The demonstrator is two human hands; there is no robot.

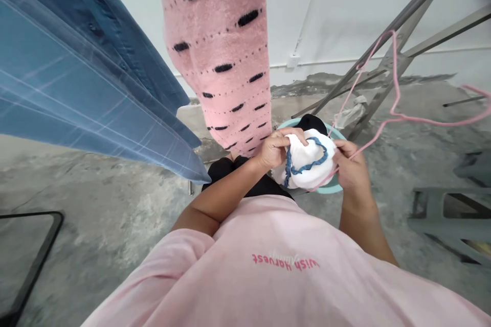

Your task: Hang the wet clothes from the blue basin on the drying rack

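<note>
A white garment (307, 161) with ruffled blue trim is bunched up between my hands, over a light blue basin (333, 186). My left hand (274, 148) is closed on the garment's upper left edge, fingers pinching the white cloth. On the other side, my right hand (351, 163) is closed round a pink clothes hanger (395, 87), its hook pointing away to the right. Part of the hanger passes behind or into the garment, and its lower bar shows below the cloth. Whether my right fingertips also grip the cloth is hard to see.
A pink fuzzy cloth with black marks (230, 51) hangs just ahead, and a blue checked shirt (95, 82) hangs at left. Metal rack legs (399, 56) cross at right. Dark cloth (312, 123) lies in the basin. Grey stools (448, 209) stand at far right.
</note>
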